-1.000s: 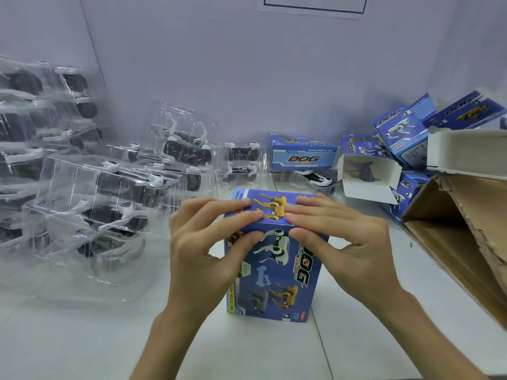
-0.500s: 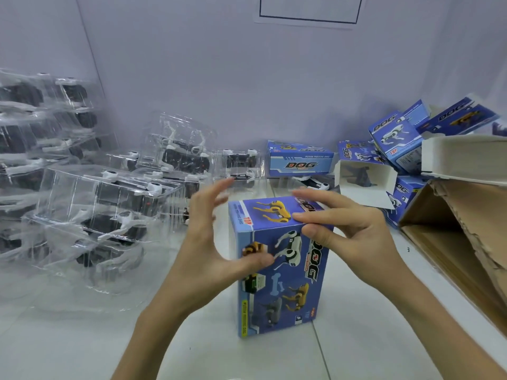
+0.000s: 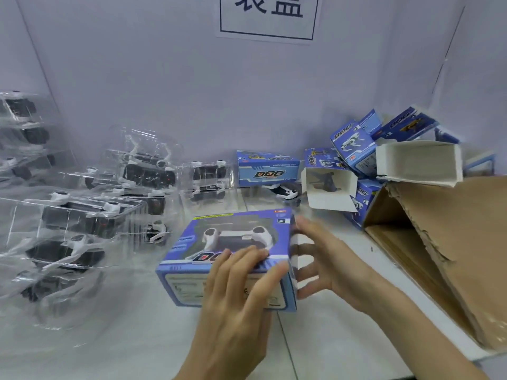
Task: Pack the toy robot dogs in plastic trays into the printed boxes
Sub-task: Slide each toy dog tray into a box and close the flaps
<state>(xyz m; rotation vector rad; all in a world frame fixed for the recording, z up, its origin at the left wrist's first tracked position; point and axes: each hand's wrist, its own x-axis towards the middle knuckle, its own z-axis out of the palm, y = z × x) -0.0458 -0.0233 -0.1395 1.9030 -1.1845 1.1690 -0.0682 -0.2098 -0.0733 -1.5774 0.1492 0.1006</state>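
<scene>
Left hand (image 3: 241, 292) grips the printed box (image 3: 236, 231) at its near top edge, fingers curled over the top face and thumb on the front. Right hand (image 3: 329, 270) is at the box's right end with fingers straight and spread; blur hides whether it touches. The blue box lies on its side mid-surface (image 3: 109, 338), with a white robot dog pictured on top. Clear trays of toy dogs (image 3: 68, 220) pile up at the left. Other boxes (image 3: 354, 149) and a torn cardboard carton (image 3: 439, 256) crowd the right.
</scene>
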